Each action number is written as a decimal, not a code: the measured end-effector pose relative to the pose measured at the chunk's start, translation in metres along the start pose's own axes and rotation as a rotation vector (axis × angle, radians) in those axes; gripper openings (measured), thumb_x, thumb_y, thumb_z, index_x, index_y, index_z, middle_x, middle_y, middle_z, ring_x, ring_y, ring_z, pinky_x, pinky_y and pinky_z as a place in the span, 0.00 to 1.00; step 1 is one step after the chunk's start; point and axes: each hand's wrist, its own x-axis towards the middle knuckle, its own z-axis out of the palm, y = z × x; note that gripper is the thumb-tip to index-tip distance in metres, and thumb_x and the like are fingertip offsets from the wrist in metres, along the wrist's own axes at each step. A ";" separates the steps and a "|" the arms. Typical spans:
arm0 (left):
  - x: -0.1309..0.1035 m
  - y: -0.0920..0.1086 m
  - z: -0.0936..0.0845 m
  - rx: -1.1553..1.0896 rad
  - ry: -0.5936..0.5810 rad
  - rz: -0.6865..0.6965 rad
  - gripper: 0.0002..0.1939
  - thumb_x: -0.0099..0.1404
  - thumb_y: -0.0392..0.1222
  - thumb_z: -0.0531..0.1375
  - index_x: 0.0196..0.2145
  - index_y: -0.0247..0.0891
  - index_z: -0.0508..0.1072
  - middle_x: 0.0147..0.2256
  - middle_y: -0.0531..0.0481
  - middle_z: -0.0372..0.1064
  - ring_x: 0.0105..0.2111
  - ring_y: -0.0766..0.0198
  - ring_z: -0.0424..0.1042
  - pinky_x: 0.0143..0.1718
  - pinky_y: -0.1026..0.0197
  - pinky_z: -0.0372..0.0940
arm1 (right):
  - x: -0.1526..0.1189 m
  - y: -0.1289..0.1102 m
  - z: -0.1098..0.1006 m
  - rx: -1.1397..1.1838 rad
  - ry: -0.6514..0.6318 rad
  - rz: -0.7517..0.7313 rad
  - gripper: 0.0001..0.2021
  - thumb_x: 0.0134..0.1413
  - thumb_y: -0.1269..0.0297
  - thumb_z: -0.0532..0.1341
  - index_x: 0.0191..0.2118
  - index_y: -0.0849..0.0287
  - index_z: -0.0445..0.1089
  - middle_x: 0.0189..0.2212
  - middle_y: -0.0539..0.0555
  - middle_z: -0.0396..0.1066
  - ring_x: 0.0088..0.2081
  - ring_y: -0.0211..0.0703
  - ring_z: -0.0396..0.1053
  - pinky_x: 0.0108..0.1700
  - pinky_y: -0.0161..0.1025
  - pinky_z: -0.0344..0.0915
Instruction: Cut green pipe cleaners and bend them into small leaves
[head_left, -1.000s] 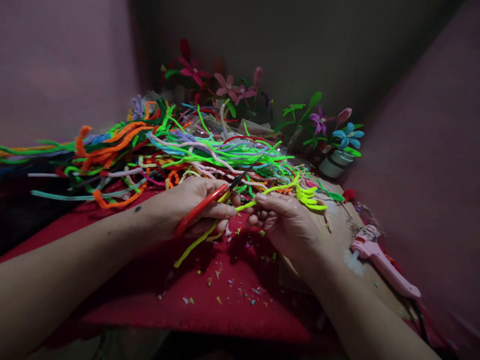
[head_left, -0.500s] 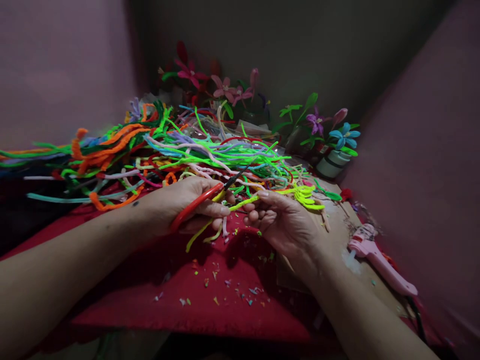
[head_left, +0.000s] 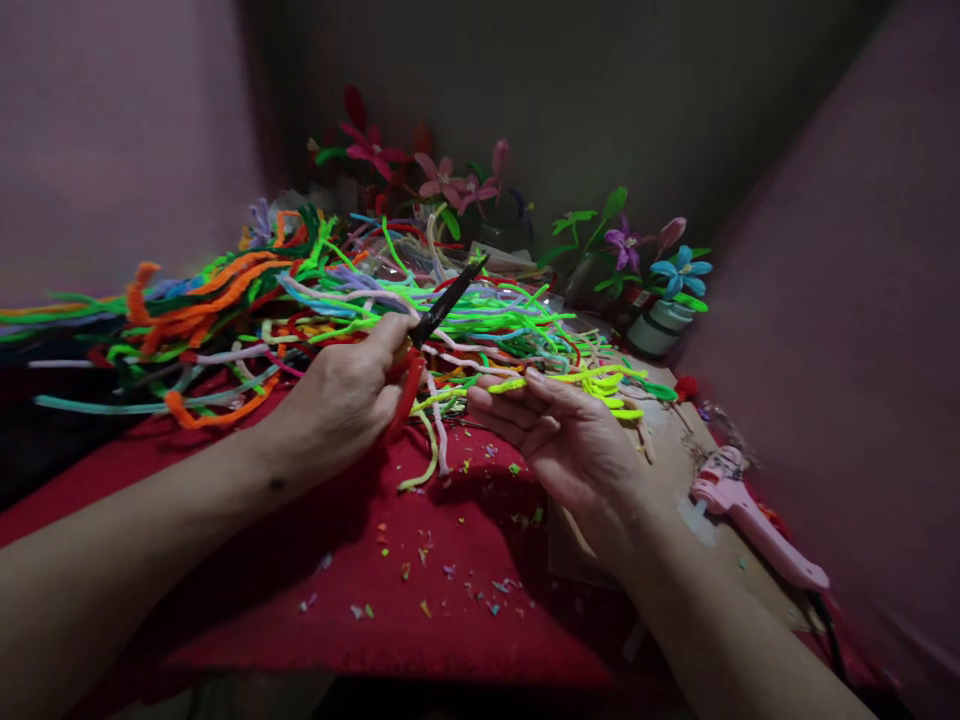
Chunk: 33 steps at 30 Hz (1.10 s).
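My left hand (head_left: pixel 349 395) is wrapped round the red-handled scissors (head_left: pixel 450 303), whose dark blades look closed and point up and away to the right. My right hand (head_left: pixel 562 430) is palm up, with a yellow-green pipe cleaner (head_left: pixel 510 385) pinched between thumb and fingers. That piece lies across the fingertips, and its left end reaches toward the scissor handles. A bundle of yellow-green loops (head_left: pixel 611 388) is just beyond my right thumb. Below the scissors, a pale yellow stem (head_left: pixel 429 455) and a pale pink one (head_left: pixel 441 430) hang over the red cloth (head_left: pixel 360 570).
Behind my hands spreads a heap of coloured pipe cleaners (head_left: pixel 345 290). Pipe-cleaner flowers (head_left: pixel 681 270) stand at the back, one in a white jar (head_left: pixel 658 328). A pink glue gun (head_left: pixel 757 520) lies on cardboard at the right. Small clippings dot the cloth.
My left hand has let go of the yellow-green pipe cleaner and swung the scissors upright and further from me. My right hand has opened out more, its palm turned up, still with the pipe cleaner.
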 end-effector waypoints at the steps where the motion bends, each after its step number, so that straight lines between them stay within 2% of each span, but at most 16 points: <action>1: -0.001 0.001 -0.001 0.129 0.052 0.072 0.16 0.59 0.39 0.53 0.46 0.37 0.63 0.28 0.51 0.66 0.23 0.66 0.64 0.25 0.66 0.58 | 0.000 0.000 0.000 0.007 0.014 -0.011 0.06 0.45 0.67 0.61 0.23 0.62 0.73 0.27 0.56 0.77 0.35 0.47 0.76 0.46 0.47 0.68; 3: -0.003 0.002 -0.002 0.304 0.050 0.188 0.19 0.63 0.40 0.50 0.51 0.36 0.61 0.30 0.49 0.67 0.24 0.64 0.65 0.27 0.64 0.57 | 0.001 -0.001 0.001 0.023 0.034 -0.030 0.07 0.46 0.68 0.60 0.23 0.62 0.73 0.28 0.56 0.78 0.36 0.47 0.76 0.48 0.48 0.68; 5: -0.005 0.002 -0.001 0.407 -0.013 0.271 0.20 0.64 0.42 0.48 0.53 0.34 0.60 0.31 0.47 0.68 0.25 0.62 0.65 0.26 0.63 0.56 | 0.001 -0.002 0.001 0.041 0.042 -0.053 0.07 0.46 0.69 0.59 0.23 0.62 0.73 0.28 0.56 0.78 0.37 0.46 0.76 0.49 0.47 0.67; 10: -0.009 -0.006 0.007 0.595 -0.136 0.342 0.21 0.63 0.41 0.47 0.52 0.32 0.62 0.29 0.44 0.68 0.25 0.58 0.66 0.23 0.61 0.53 | 0.003 -0.003 -0.001 0.106 0.083 -0.114 0.06 0.45 0.71 0.59 0.23 0.60 0.72 0.24 0.53 0.76 0.35 0.45 0.76 0.48 0.49 0.68; 14: -0.010 -0.007 0.009 0.639 -0.124 0.380 0.18 0.62 0.39 0.49 0.48 0.32 0.66 0.30 0.44 0.67 0.24 0.63 0.64 0.22 0.63 0.51 | 0.006 -0.003 -0.001 0.128 0.098 -0.164 0.05 0.45 0.71 0.60 0.22 0.59 0.71 0.24 0.51 0.76 0.35 0.45 0.75 0.47 0.48 0.69; 18: -0.010 -0.003 0.010 0.709 -0.097 0.457 0.16 0.63 0.36 0.47 0.46 0.30 0.66 0.31 0.43 0.69 0.24 0.61 0.66 0.21 0.62 0.52 | 0.007 -0.002 -0.002 0.074 0.100 -0.185 0.04 0.45 0.71 0.60 0.24 0.60 0.72 0.26 0.53 0.76 0.36 0.44 0.75 0.48 0.47 0.68; 22: -0.011 -0.001 0.012 0.765 -0.090 0.449 0.17 0.62 0.33 0.45 0.44 0.30 0.68 0.28 0.44 0.70 0.22 0.61 0.66 0.19 0.62 0.51 | 0.007 -0.002 -0.003 0.057 0.105 -0.181 0.06 0.46 0.72 0.58 0.26 0.62 0.73 0.29 0.55 0.77 0.35 0.44 0.75 0.48 0.47 0.68; 33: -0.013 -0.008 0.013 0.735 -0.080 0.512 0.17 0.61 0.32 0.45 0.43 0.31 0.68 0.25 0.46 0.70 0.21 0.61 0.68 0.19 0.61 0.51 | 0.007 -0.002 -0.005 0.011 0.095 -0.184 0.08 0.47 0.71 0.57 0.26 0.62 0.74 0.27 0.54 0.77 0.33 0.44 0.75 0.49 0.48 0.68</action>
